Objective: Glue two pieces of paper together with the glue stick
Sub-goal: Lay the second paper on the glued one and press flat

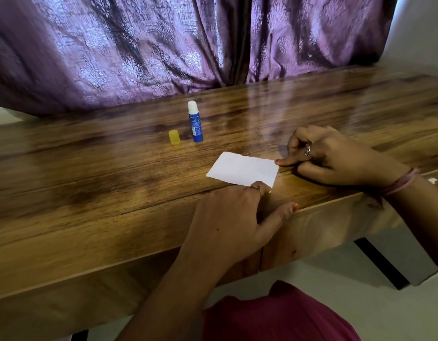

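A white paper rectangle lies flat on the wooden table near its front edge; I cannot tell whether a second piece lies under it. My left hand rests on the table with fingers curled, touching the paper's near edge, thumb stretched toward the table edge. My right hand rests to the right, fingers curled, one fingertip touching the paper's right corner. The blue glue stick stands upright, uncapped, behind the paper. Its yellow cap stands just left of it.
A purple patterned curtain hangs right behind the table's far edge. The table's front edge runs diagonally below my hands. My red clothing shows at the bottom.
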`<move>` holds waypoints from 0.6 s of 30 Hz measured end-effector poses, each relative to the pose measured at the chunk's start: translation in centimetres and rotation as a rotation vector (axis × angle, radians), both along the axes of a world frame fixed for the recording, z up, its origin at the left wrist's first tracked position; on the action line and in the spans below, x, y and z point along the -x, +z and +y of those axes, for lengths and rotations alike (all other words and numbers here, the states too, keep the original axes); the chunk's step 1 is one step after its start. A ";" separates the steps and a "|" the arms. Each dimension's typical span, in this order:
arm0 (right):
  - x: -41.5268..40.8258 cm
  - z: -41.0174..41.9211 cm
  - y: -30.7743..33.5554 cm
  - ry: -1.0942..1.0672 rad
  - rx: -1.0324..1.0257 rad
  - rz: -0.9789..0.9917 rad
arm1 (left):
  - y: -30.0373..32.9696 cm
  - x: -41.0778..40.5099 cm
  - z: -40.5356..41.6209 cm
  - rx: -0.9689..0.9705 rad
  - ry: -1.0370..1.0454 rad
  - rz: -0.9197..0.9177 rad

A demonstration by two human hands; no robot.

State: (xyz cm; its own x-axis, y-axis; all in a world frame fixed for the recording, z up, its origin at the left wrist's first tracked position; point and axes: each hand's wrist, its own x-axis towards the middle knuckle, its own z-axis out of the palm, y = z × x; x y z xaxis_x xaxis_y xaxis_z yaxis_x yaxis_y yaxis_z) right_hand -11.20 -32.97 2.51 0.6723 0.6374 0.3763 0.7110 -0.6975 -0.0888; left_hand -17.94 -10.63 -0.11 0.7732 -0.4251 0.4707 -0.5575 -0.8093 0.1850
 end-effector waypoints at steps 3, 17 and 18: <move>1.3 0.0 0.1 -0.013 0.034 -0.058 | -0.2 0.4 0.1 0.037 0.080 -0.021; 3.4 -0.3 -1.9 0.159 -0.331 0.212 | -1.2 0.8 -0.8 -0.018 0.024 -0.214; 3.3 -0.4 -1.9 0.174 -0.371 0.288 | -1.3 0.9 -0.9 -0.033 0.000 -0.216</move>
